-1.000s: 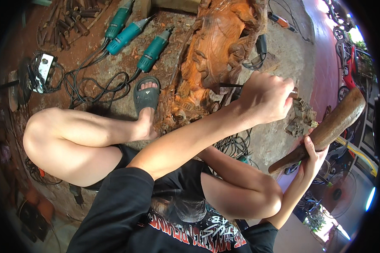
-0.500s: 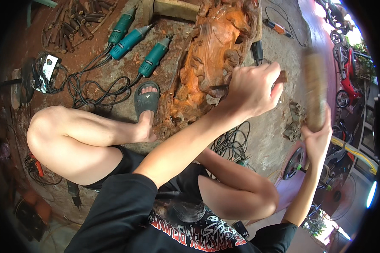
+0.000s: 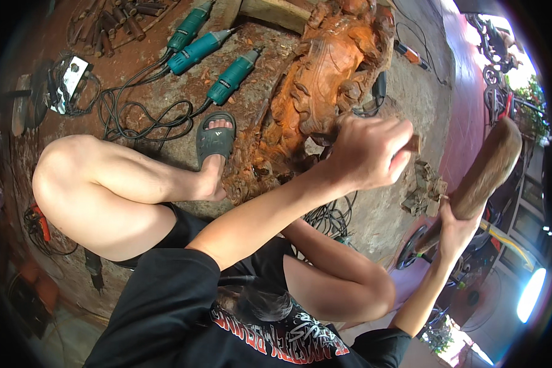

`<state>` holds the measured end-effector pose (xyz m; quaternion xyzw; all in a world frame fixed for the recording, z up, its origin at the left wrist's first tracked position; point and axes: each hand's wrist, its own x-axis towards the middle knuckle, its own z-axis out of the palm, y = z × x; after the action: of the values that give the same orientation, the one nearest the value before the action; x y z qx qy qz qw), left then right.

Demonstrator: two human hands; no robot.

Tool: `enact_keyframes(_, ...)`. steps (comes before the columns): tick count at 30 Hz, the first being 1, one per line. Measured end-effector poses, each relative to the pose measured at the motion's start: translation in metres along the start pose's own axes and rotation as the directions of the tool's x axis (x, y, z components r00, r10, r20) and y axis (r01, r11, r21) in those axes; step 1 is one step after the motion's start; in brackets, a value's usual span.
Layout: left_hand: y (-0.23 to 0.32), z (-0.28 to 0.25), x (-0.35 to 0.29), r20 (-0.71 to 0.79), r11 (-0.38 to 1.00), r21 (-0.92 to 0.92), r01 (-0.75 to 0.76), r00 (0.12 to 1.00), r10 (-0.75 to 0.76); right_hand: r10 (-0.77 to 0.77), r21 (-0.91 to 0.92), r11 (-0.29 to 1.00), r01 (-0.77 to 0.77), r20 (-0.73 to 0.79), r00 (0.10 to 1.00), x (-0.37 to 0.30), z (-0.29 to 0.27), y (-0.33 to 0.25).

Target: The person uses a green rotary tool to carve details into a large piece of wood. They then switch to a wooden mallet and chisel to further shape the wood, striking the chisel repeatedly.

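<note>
My left hand (image 3: 371,152) is closed around a carving chisel. Past my fist the butt of the chisel's wooden handle (image 3: 415,145) shows; its blade is mostly hidden by the hand. Just beyond lies an orange-brown wood carving (image 3: 325,76) with deep relief, and the fist hovers over its right edge. Out to the right, my right hand (image 3: 457,230) grips a wooden mallet (image 3: 492,165), a thick, rounded club. It is raised and tilted away, apart from the chisel.
Several green power grinders (image 3: 234,76) with tangled black cords (image 3: 129,116) lie left of the carving. Many wooden-handled tools (image 3: 113,24) are heaped far left, near a power strip (image 3: 72,84). An orange-and-black tool (image 3: 411,54) rests far right. Wood blocks (image 3: 424,187) sit right of my left hand.
The mallet has swung outward to the right, away from the chisel, and leans more. My left hand keeps its hold on the chisel. The view has shifted slightly.
</note>
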<state>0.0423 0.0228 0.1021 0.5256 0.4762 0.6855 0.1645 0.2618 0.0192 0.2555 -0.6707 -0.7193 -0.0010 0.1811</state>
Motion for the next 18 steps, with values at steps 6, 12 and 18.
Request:
enact_keyframes(6,0.006,-0.004,-0.002,0.024,0.998,-0.047,-0.040,0.999,0.041,0.083,0.311,0.948,-0.072,-0.020,0.996,-0.024,0.002,0.008)
enact_keyframes(12,0.002,0.004,-0.006,0.027,0.999,-0.023,-0.044,0.999,0.045,0.164,0.340,0.928,-0.153,-0.003,0.987,-0.034,0.012,0.029)
enact_keyframes(18,-0.002,-0.003,-0.009,0.010,0.997,-0.033,-0.068,0.998,0.068,0.045,0.053,0.998,-0.045,0.003,0.999,-0.037,0.009,-0.003)
